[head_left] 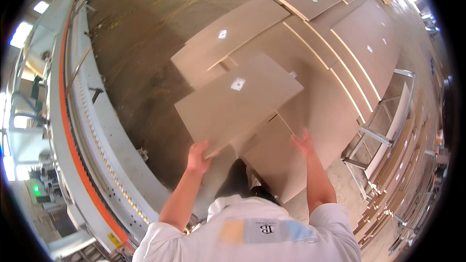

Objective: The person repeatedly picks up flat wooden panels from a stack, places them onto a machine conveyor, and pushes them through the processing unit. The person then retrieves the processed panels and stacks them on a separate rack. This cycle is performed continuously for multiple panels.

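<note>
Shirt point(245, 247), white. Left grip point(199, 157): clamped on board point(235, 104), near corner; board reaching ahead and rightward. Right grip point(304, 143): fingers apart, near lower boards point(276, 162). Handling: likely steadier level, both grips supporting.

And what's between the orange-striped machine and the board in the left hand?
In the head view, dark floor lies between the orange-striped machine and the brown panel in the left hand.

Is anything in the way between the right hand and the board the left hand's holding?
Nothing visible stands between the right hand and the board in the left hand; just open space, with another board lying below.
</note>
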`<state>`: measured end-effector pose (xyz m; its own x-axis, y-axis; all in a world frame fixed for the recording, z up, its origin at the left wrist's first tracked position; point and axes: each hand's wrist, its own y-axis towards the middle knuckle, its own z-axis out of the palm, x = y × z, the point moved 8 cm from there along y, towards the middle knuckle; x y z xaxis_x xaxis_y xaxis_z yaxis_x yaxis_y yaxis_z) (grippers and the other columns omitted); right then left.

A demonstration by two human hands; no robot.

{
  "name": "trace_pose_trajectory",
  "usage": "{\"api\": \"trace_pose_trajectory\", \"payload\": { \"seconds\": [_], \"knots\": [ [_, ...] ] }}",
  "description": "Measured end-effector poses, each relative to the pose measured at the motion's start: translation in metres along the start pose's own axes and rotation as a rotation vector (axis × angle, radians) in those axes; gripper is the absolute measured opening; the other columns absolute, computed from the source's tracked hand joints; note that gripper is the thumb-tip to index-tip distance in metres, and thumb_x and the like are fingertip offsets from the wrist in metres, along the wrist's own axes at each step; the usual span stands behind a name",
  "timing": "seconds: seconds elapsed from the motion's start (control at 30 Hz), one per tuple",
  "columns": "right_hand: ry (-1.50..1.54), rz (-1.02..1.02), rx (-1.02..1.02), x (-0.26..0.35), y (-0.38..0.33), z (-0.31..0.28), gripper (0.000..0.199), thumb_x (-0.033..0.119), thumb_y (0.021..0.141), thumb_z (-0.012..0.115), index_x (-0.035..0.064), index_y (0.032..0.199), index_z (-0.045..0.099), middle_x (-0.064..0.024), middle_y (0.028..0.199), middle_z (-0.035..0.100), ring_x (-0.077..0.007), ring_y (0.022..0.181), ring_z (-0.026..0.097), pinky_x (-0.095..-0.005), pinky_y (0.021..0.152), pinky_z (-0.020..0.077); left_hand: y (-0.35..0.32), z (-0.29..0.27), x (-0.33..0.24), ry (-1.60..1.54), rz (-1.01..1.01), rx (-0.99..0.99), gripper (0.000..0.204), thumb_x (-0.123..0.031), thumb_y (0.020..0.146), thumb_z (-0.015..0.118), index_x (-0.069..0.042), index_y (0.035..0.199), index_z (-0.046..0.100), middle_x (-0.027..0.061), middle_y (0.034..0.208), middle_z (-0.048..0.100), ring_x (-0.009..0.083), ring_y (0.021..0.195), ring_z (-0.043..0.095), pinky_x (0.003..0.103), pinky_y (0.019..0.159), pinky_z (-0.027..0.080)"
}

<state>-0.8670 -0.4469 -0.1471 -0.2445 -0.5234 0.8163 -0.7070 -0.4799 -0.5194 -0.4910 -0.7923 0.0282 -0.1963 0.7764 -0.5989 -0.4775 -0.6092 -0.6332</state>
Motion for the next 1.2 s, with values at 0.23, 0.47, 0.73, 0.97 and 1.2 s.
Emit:
{"api": "trace_pose_trajectory", "payload": {
  "seconds": [0.23, 0.47, 0.73, 0.97, 1.2],
  "knots": [
    [0.287, -0.674, 0.135, 0.185, -0.108, 0.044, 0.057, 0.025, 0.097, 0.068, 0.0098, 0.147, 0.043, -0.0166, 0.156, 0.044, -0.0338, 0.143, 0.045, -0.0477, 0.118, 0.0364, -0.245, -0.1, 0.014, -0.171, 0.094, -0.004, 0.012, -0.019, 0.077, 0.072, -0.016, 0.087, 0.065, 0.0053, 0.093, 0.068, 0.0331, 0.078, 0.069, 0.045, 0.055, 0.058],
    [-0.054, -1.317, 0.316, 0.287, -0.286, 0.109, 0.019, 0.02, 0.092, 0.067, 0.0073, 0.107, 0.069, -0.0165, 0.128, 0.069, -0.0341, 0.132, 0.057, -0.0502, 0.112, 0.0421, -0.433, -0.234, -0.004, -0.244, 0.461, -0.214, 0.06, -0.036, 0.081, 0.067, 0.002, 0.127, 0.062, 0.017, 0.115, 0.071, 0.0376, 0.104, 0.067, 0.054, 0.091, 0.055],
    [0.607, -0.468, 0.556, 0.223, -0.349, 0.238, 0.015, 0.018, 0.098, 0.064, 0.0042, 0.105, 0.064, -0.0039, 0.111, 0.065, -0.0149, 0.105, 0.058, -0.0357, 0.096, 0.0475, -0.564, -0.252, -0.041, 0.1, 0.956, -0.81, 0.075, -0.05, 0.105, 0.049, -0.006, 0.159, 0.024, 0.0164, 0.147, 0.048, 0.0266, 0.129, 0.052, 0.045, 0.109, 0.042],
    [0.307, -0.015, 0.635, 0.14, -0.421, 0.358, 0.063, 0.044, 0.095, 0.073, 0.0005, 0.137, 0.058, -0.0094, 0.138, 0.06, -0.0239, 0.124, 0.057, -0.0434, 0.106, 0.0472, -0.51, -0.345, 0.093, -0.159, 0.556, -0.853, 0.076, -0.055, 0.1, 0.059, -0.005, 0.153, 0.036, 0.0107, 0.125, 0.058, 0.0203, 0.106, 0.056, 0.038, 0.088, 0.049],
    [0.241, 0.26, 0.832, 0.051, -0.462, 0.425, 0.068, 0.047, 0.096, 0.071, -0.0003, 0.141, 0.053, -0.0128, 0.14, 0.059, -0.0288, 0.126, 0.058, -0.0465, 0.103, 0.0502, -0.521, -0.43, 0.134, -0.321, 0.305, -1.035, 0.044, -0.04, 0.105, 0.057, -0.003, 0.127, 0.055, 0.0064, 0.114, 0.065, 0.0169, 0.095, 0.062, 0.032, 0.082, 0.051]
  ]
}}
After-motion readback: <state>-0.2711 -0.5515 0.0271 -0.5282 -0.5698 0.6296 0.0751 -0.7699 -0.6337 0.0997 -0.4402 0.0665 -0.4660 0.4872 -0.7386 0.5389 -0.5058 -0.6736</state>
